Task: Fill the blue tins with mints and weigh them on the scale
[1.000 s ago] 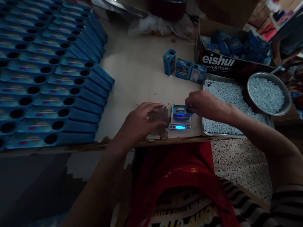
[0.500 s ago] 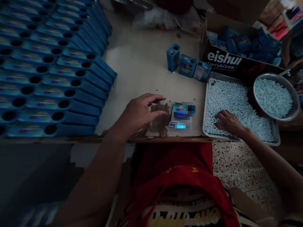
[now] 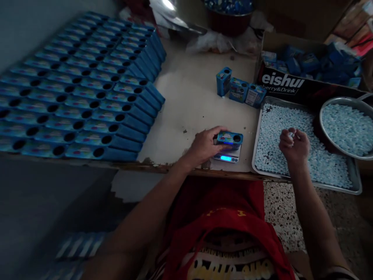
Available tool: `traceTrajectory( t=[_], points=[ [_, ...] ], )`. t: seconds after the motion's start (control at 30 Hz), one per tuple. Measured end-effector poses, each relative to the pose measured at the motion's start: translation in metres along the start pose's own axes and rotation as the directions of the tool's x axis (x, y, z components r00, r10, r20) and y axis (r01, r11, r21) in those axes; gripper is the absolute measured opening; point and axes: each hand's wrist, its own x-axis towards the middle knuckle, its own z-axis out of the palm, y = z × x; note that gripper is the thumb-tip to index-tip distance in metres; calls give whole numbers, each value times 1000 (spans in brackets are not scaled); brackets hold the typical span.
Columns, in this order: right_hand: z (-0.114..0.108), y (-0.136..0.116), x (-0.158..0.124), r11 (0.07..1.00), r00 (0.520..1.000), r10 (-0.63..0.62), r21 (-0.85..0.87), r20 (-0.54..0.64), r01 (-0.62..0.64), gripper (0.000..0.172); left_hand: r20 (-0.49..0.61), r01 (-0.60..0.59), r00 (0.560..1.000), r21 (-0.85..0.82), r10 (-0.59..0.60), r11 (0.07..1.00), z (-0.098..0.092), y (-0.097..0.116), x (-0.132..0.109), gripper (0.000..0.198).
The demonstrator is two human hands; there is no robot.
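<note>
A small blue tin (image 3: pixel 230 139) with a round hole in its top lies on a little digital scale (image 3: pixel 227 156) whose display glows blue, near the table's front edge. My left hand (image 3: pixel 204 146) grips the tin's left end with thumb and fingers. My right hand (image 3: pixel 293 145) hovers over the metal tray (image 3: pixel 335 186) of pale blue tablets, fingers curled shut around a few tablets, one showing at the fingertips.
Many rows of identical blue tins (image 3: pixel 87 105) cover the table's left side. Three upright tins (image 3: pixel 239 88) stand mid-table. A cardboard box (image 3: pixel 305 83) of tins sits behind the tray, and a round metal bowl (image 3: pixel 346 128) of tablets rests at the right.
My left hand moved right from the bare table and took hold of the tin on the scale. My right hand went from the tin into the tray, then lifted closed with tablets.
</note>
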Motion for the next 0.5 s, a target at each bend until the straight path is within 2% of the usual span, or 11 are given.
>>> traceTrajectory(
  t=[0.07,0.13,0.2,0.27,0.33,0.4,0.5],
  points=[
    [13,-4,4,997,998,-66,-43,-3,66,61,-4,33,999,24,-32,999,17,17,8,52],
    [22,-12,10,988,991,-137,-64,9,137,74,14,-1,1000,24,0,1000,31,38,15,50],
    [29,-23,15,977,978,-211,10,4,211,74,50,-98,994,10,97,995,43,57,25,50],
    [36,-35,19,948,962,-263,167,-70,272,64,67,-194,979,9,193,981,57,70,35,48],
    [43,-43,20,892,945,-249,331,-210,309,55,61,-256,965,29,253,966,71,76,45,45],
    [49,-46,19,830,928,-170,460,-331,316,53,55,-295,955,44,292,955,84,77,51,42],
    [53,-43,16,747,914,-82,582,-397,320,55,52,-326,945,51,324,944,96,78,55,41]
  ],
)
